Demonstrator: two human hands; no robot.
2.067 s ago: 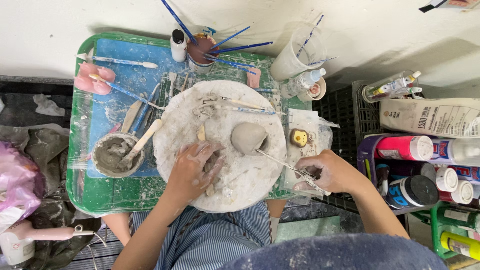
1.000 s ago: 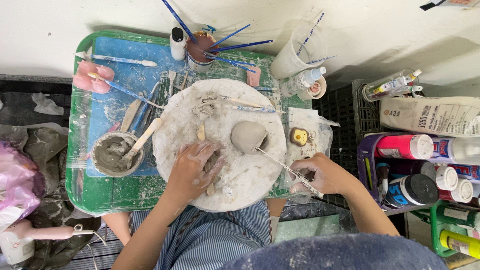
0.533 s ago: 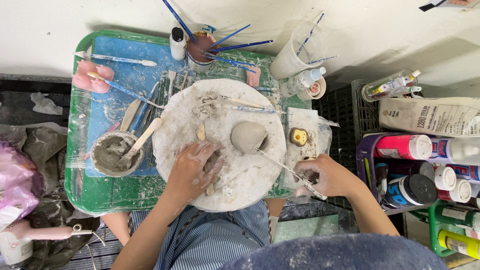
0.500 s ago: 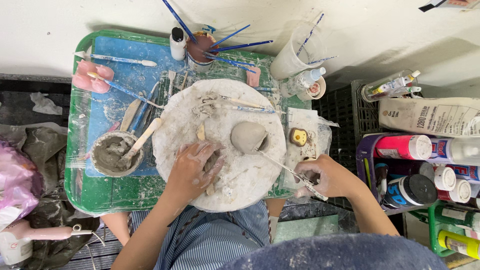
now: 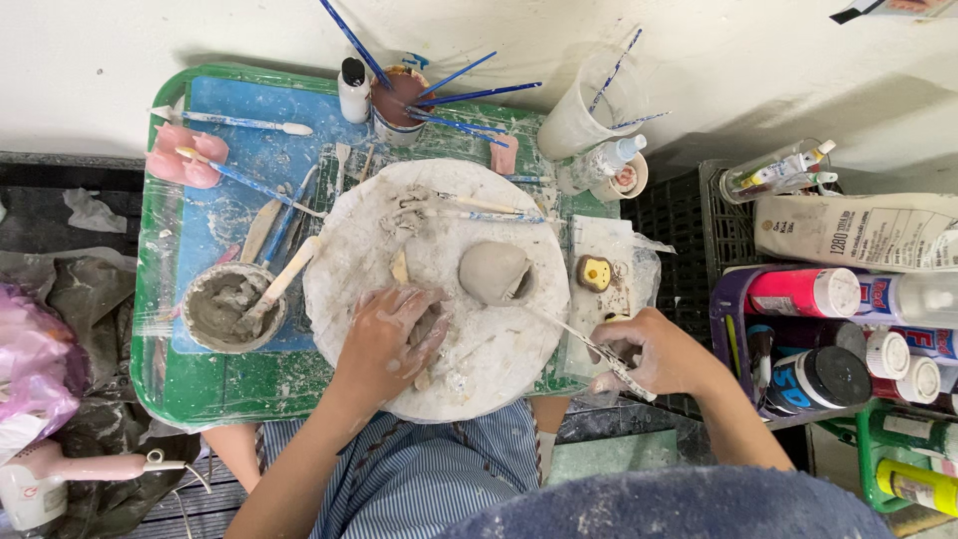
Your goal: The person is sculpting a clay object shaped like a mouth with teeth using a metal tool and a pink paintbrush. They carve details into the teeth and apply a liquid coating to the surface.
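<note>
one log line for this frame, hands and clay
left hand: pressing clay piece on round board | right hand: gripping thin tool | clay lump: mid-board
</note>
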